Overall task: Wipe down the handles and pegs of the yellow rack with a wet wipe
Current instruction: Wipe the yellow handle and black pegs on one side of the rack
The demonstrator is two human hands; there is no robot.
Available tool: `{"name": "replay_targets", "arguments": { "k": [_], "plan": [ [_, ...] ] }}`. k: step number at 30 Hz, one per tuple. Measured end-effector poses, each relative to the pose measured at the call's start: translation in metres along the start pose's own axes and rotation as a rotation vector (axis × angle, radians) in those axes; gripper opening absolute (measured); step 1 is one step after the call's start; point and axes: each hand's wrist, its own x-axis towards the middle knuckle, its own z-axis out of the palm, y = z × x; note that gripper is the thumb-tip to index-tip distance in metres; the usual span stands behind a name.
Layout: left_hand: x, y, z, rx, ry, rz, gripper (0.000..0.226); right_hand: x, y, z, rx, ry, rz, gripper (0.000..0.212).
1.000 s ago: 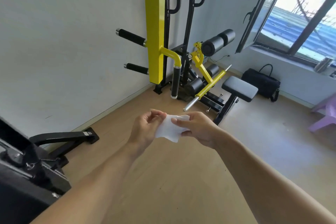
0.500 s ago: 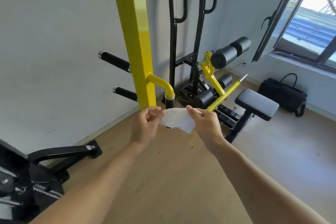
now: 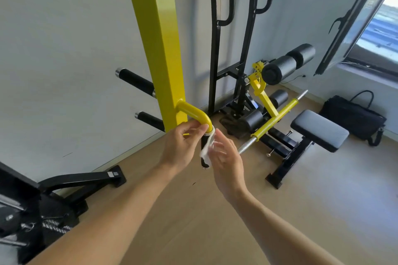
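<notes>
The yellow rack post rises in the middle, with a curved yellow handle that bends down into a black grip. Two black pegs, an upper peg and a lower peg, stick out left of the post. My left hand pinches the white wet wipe against the top of the black grip. Just right of the wipe is my right hand, fingers spread, touching or almost touching it; I cannot tell if it grips.
A black frame stands behind the post by the wall. A bench with a grey pad, yellow bar and foam rollers sits to the right. A black bag lies below the window. Black gym equipment fills the lower left.
I have moved closer to the rack. The wipe, earlier stretched between both hands in the air, now drapes on the handle's grip under my left hand; my right fingers have spread apart.
</notes>
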Motion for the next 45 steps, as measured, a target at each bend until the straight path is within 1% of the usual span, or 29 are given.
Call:
{"name": "replay_targets", "arguments": {
  "k": [1, 2, 4, 6, 8, 9, 11, 13, 15, 16, 17, 18, 20, 21, 22, 25, 26, 28, 30, 32, 34, 36, 37, 38, 40, 41, 42, 43, 45],
  "plan": [
    [0.002, 0.0, 0.0, 0.016, -0.007, 0.002, 0.02, 0.005, 0.001, 0.0, -0.086, 0.001, -0.005, 0.045],
    [0.004, 0.0, 0.0, 0.029, -0.011, 0.005, 0.02, 0.011, 0.0, 0.0, -0.184, -0.013, -0.001, 0.047],
    [0.006, 0.002, 0.0, 0.058, -0.022, 0.011, 0.021, 0.021, 0.0, 0.0, -0.361, -0.068, -0.023, 0.035],
    [0.009, 0.003, 0.001, 0.101, -0.031, 0.024, 0.023, 0.026, 0.003, 0.002, -0.468, -0.1, -0.036, 0.02],
    [0.011, 0.004, 0.0, 0.165, -0.038, 0.055, 0.025, 0.024, 0.009, 0.006, -0.552, -0.126, -0.021, 0.014],
    [0.013, 0.005, -0.001, 0.189, -0.043, 0.07, 0.027, 0.021, 0.013, 0.008, -0.586, -0.134, -0.012, 0.015],
    [0.014, 0.005, -0.003, 0.202, -0.062, 0.086, 0.028, 0.017, 0.011, 0.012, -0.615, -0.115, -0.033, 0.016],
    [0.013, 0.006, -0.005, 0.21, -0.076, 0.101, 0.029, 0.018, 0.001, 0.014, -0.559, -0.036, -0.134, 0.008],
    [0.012, 0.008, -0.006, 0.239, -0.085, 0.125, 0.031, 0.02, -0.007, 0.015, -0.511, 0.01, -0.216, 0.019],
    [0.012, 0.007, -0.006, 0.247, -0.084, 0.131, 0.032, 0.021, -0.006, 0.014, -0.53, -0.011, -0.219, 0.022],
    [0.012, 0.007, -0.007, 0.243, -0.083, 0.132, 0.032, 0.02, -0.001, 0.014, -0.587, -0.048, -0.196, 0.018],
    [0.012, 0.007, -0.007, 0.232, -0.079, 0.131, 0.031, 0.017, 0.007, 0.014, -0.666, -0.1, -0.133, 0.013],
    [0.012, 0.007, -0.007, 0.213, -0.063, 0.132, 0.03, 0.01, 0.023, 0.013, -0.792, -0.194, 0.008, 0.014],
    [0.013, 0.007, -0.007, 0.201, -0.063, 0.134, 0.031, 0.008, 0.026, 0.012, -0.795, -0.199, 0.022, 0.015],
    [0.013, 0.006, -0.007, 0.189, -0.068, 0.135, 0.031, 0.008, 0.025, 0.011, -0.768, -0.178, -0.001, 0.014],
    [0.014, 0.006, -0.008, 0.176, -0.096, 0.125, 0.03, 0.014, 0.008, 0.014, -0.61, -0.056, -0.162, 0.017],
    [0.015, 0.005, -0.009, 0.184, -0.108, 0.131, 0.03, 0.017, 0.004, 0.016, -0.581, -0.035, -0.188, 0.017],
    [0.016, 0.003, -0.01, 0.215, -0.134, 0.15, 0.032, 0.018, 0.01, 0.019, -0.633, -0.062, -0.154, 0.018],
    [0.018, 0.003, -0.011, 0.243, -0.144, 0.158, 0.037, 0.016, 0.022, 0.021, -0.761, -0.14, -0.042, 0.019],
    [0.02, 0.001, -0.011, 0.254, -0.146, 0.156, 0.04, 0.015, 0.026, 0.019, -0.785, -0.168, 0.018, 0.017],
    [0.022, 0.0, -0.011, 0.234, -0.155, 0.142, 0.04, 0.018, 0.017, 0.016, -0.697, -0.121, -0.075, 0.016],
    [0.023, -0.002, -0.012, 0.224, -0.159, 0.146, 0.039, 0.023, 0.005, 0.016, -0.637, -0.061, -0.18, 0.024],
    [0.022, -0.003, -0.012, 0.225, -0.159, 0.152, 0.04, 0.024, 0.003, 0.015, -0.647, -0.064, -0.197, 0.024],
    [0.022, -0.005, -0.012, 0.22, -0.16, 0.157, 0.041, 0.024, 0.005, 0.016, -0.688, -0.091, -0.185, 0.02],
    [0.021, -0.006, -0.01, 0.2, -0.155, 0.167, 0.037, 0.02, 0.015, 0.017, -0.796, -0.183, -0.054, 0.018],
    [0.021, -0.007, -0.01, 0.202, -0.149, 0.177, 0.035, 0.019, 0.021, 0.017, -0.813, -0.21, 0.014, 0.018],
    [0.021, -0.008, -0.009, 0.199, -0.147, 0.184, 0.033, 0.018, 0.023, 0.016, -0.787, -0.207, 0.043, 0.018],
    [0.02, -0.008, -0.008, 0.187, -0.147, 0.188, 0.03, 0.018, 0.023, 0.016, -0.731, -0.185, 0.024, 0.016],
    [0.018, -0.01, -0.008, 0.162, -0.139, 0.218, 0.026, 0.021, 0.013, 0.017, -0.616, -0.088, -0.122, 0.02]
  ]
}}
